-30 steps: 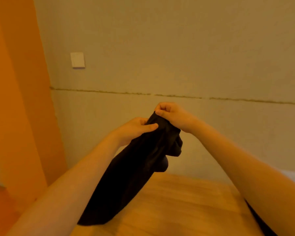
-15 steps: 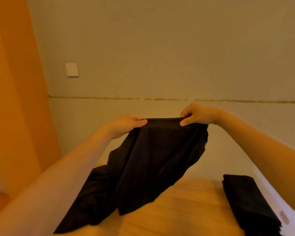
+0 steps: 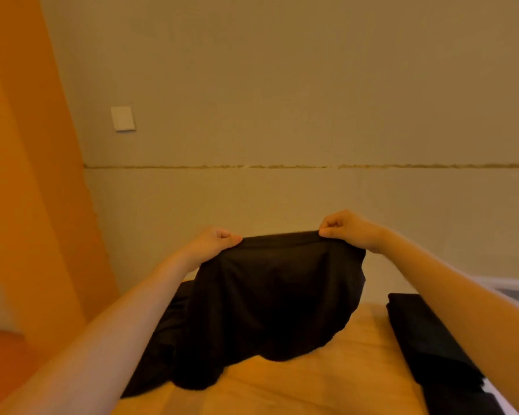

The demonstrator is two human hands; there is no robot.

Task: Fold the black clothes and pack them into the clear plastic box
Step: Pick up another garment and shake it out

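Item: black garment (image 3: 270, 298), held up above the wooden table (image 3: 327, 381), its lower folds draping onto the tabletop toward 7 o'clock. Left hand (image 3: 213, 242) pinches the top edge at its left corner; right hand (image 3: 346, 232) pinches the same edge at the right, fingers curled.

Item: folded black stack (image 3: 426, 339), at 4 o'clock on the table, apart from the held garment.

Item: clear plastic box (image 3: 513, 287), at 3 o'clock, mostly hidden behind the right forearm.

Surroundings: beige wall, white switch plate (image 3: 123, 118) at 10 o'clock, orange panel (image 3: 27, 175) at 9 o'clock.
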